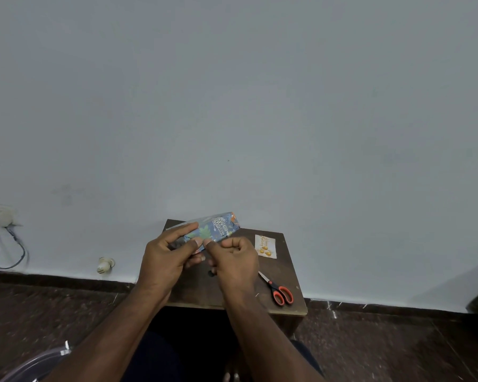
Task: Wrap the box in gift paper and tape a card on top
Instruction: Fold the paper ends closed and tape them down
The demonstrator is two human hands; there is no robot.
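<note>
Both hands clamp the wrapped box [215,228] above the small table [284,304]: left hand [166,253] steadies it, right hand [233,257] pinches its near edge, probably creasing. Card [265,245] and scissors [279,290] wait right of the grip.

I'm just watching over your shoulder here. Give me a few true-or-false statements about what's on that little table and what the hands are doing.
1. Both hands hold the wrapped box. True; the left hand and right hand grip its near end.
2. The card is already taped on the box. False; it lies on the table, right of the box.
3. The scissors have orange handles. True.
4. The right hand holds the scissors. False; they lie untouched on the table.
</note>
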